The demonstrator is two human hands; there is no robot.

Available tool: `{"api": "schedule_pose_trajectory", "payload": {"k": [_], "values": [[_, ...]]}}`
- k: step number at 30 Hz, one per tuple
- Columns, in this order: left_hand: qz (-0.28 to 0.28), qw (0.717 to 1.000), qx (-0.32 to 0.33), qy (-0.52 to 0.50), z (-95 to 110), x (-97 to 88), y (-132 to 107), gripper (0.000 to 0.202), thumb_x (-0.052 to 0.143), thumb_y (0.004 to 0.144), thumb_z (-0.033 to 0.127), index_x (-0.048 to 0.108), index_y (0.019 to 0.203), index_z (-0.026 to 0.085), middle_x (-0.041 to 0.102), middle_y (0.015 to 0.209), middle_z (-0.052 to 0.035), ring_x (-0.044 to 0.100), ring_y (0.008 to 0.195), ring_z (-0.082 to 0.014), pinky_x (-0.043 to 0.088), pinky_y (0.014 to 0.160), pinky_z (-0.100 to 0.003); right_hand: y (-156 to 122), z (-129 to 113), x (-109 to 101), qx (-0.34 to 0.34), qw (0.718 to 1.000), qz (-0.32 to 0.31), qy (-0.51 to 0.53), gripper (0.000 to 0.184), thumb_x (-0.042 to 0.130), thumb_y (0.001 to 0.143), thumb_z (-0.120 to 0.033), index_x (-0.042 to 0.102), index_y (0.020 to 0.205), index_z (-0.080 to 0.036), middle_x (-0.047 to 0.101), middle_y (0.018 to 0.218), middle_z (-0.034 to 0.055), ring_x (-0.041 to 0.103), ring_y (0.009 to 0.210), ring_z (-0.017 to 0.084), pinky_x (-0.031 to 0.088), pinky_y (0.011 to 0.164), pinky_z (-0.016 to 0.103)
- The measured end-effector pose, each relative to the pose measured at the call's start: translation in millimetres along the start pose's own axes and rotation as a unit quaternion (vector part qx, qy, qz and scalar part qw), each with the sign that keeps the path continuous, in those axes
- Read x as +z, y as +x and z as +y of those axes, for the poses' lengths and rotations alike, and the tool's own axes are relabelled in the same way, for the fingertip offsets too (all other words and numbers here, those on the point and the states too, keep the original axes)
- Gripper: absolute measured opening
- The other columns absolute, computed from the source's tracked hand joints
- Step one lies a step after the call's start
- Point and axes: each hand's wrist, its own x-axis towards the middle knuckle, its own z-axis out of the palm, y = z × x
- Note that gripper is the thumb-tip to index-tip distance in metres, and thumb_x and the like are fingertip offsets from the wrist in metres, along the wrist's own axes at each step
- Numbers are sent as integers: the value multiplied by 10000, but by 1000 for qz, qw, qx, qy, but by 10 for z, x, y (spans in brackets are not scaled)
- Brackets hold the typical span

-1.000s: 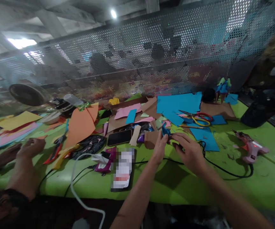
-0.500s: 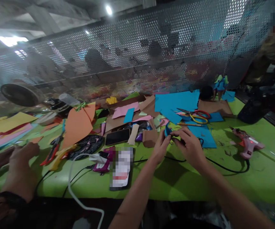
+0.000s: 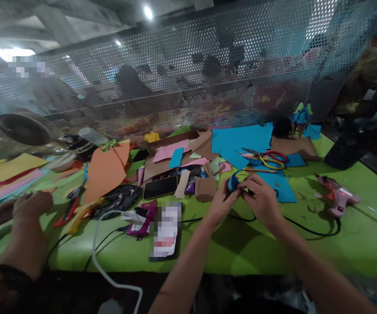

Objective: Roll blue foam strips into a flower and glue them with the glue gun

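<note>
My left hand (image 3: pixel 220 201) and my right hand (image 3: pixel 261 199) meet above the green table (image 3: pixel 241 248), both pinched on a small curled piece of blue paper (image 3: pixel 233 180). Just left of my left hand lies a brown paper scrap (image 3: pixel 205 189). Sheets of blue paper (image 3: pixel 241 141) and red-and-yellow scissors (image 3: pixel 270 159) lie beyond my hands. A pink glue gun (image 3: pixel 337 194) rests to the right, and its black cord (image 3: pixel 306 229) runs under my right forearm.
Another person's hand (image 3: pixel 31 205) rests on the table at the left, beside red cutters (image 3: pixel 68 208). An orange sheet (image 3: pixel 107 168), a dark phone (image 3: pixel 161 187), a white cable (image 3: pixel 106 266) and several paper scraps crowd the middle. A perforated metal screen (image 3: pixel 188 83) backs the table.
The blue paper between my fingers has gone from a crumpled bit to a curled loop, and my hands have lifted slightly. The other person's hand at the left has shifted a little.
</note>
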Motion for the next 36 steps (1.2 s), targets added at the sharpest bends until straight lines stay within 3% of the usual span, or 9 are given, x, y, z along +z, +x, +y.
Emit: {"api": "schedule_pose_trajectory", "payload": {"k": [8,20,27,31,36], "values": [[8,1000,27,8,-11,3,-20,426,520,919,490,545,1254,228,605,1218,-66,516,1192,-248,360,1076,-365,13,-20,1,15,1000,6,-5,108,587,844,-134,651,798,-208,634,843,52,627,768,197,486,638,288],[33,999,5,18,-57,8,-2,463,458,933,543,572,1248,223,623,1166,-65,537,1115,-238,412,1004,-351,6,-25,18,17,1000,1,21,104,604,875,-178,688,823,-212,640,812,40,639,772,192,499,664,285],[60,997,-19,-51,-60,-21,29,553,495,883,628,589,1246,221,662,1026,-60,573,885,-189,456,806,-298,8,-19,-6,32,997,34,54,118,614,896,-223,710,964,-221,715,923,48,679,848,191,538,735,293],[64,993,-32,-93,-102,-50,75,654,497,860,670,559,1293,183,665,906,-70,576,785,-167,446,730,-289,5,-33,-51,54,995,61,60,111,611,901,-232,713,944,-218,738,909,44,688,835,189,535,720,287],[65,989,-26,-129,-177,-71,119,711,488,851,690,504,1361,193,669,933,-66,580,763,-168,449,696,-297,10,-80,-75,55,994,27,92,101,626,893,-240,720,907,-207,743,858,45,689,795,191,522,679,282]]}}
